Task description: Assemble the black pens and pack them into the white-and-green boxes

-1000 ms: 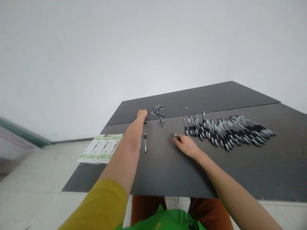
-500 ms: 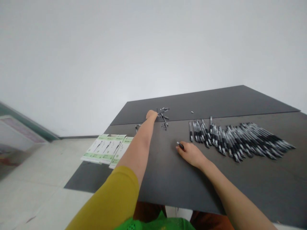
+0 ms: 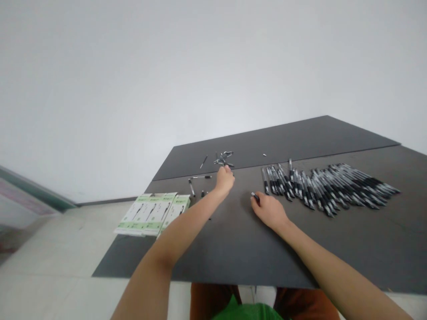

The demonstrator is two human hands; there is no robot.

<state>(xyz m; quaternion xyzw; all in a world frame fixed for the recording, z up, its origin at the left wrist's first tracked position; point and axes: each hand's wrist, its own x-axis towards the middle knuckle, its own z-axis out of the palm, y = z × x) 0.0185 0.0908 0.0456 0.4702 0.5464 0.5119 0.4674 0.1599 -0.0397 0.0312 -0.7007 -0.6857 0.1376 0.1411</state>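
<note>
pale wall (image 3: 213, 66) behind, dark table (image 3: 233, 258) in front, with a seam running across toward the far side. near the middle of the tabletop, holds a pen (image 3: 255, 196) in the right hand (image 3: 271, 211), fingers closed around it, only a short black-and-light end poking out past them. keeps that hand low, on or just above the table; cannot tell which. has the left hand (image 3: 225, 178) farther out, at the near edge of a small, messy heap of pen parts (image 3: 223, 158) by the seam. bends the left fingers downward, tips partly hidden; cannot tell whether gripping anything.

left of the heap, a thin dark stick (image 3: 203, 162), slanted and apart. nearer, one loose pen (image 3: 202, 177) lying crosswise, and just below, another loose pen (image 3: 191, 187) tilted toward the left forearm. right of the heap, well apart, one tiny silver piece (image 3: 264, 155).

just beyond the right hand and off to the right, a long spread of pens (image 3: 330, 189), clear with black grips, slanted side by side and overlapping. at the left edge of the table, green-and-white boxes (image 3: 148, 214) with pen pictures. below, pale floor (image 3: 56, 266) and rust-brown trousers (image 3: 213, 300).
</note>
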